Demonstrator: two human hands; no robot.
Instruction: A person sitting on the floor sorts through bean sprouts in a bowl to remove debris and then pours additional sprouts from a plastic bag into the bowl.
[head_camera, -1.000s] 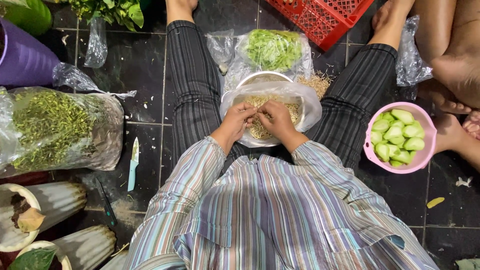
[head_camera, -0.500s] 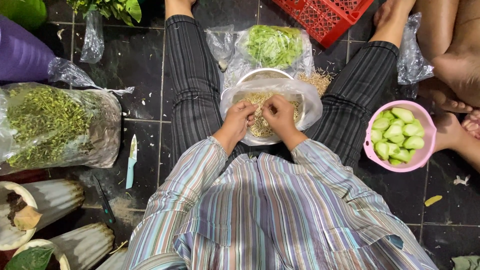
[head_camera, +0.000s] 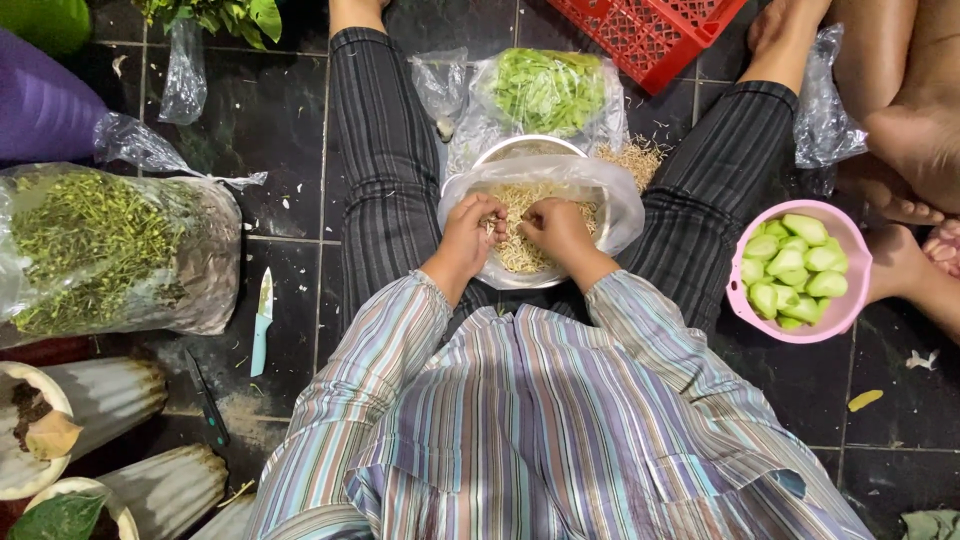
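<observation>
Left hand and right hand: both curled, fingertips pinched on thin pale sprouts, close together over the pile. Sprouts lie in a clear, crinkled plastic bag lining a round metal bowl between the striped trouser legs. Beyond: bagged green shreds, red lattice crate. Right: pink bowl of smooth green chunks. Left: pale-handled knife on dark tile.
</observation>
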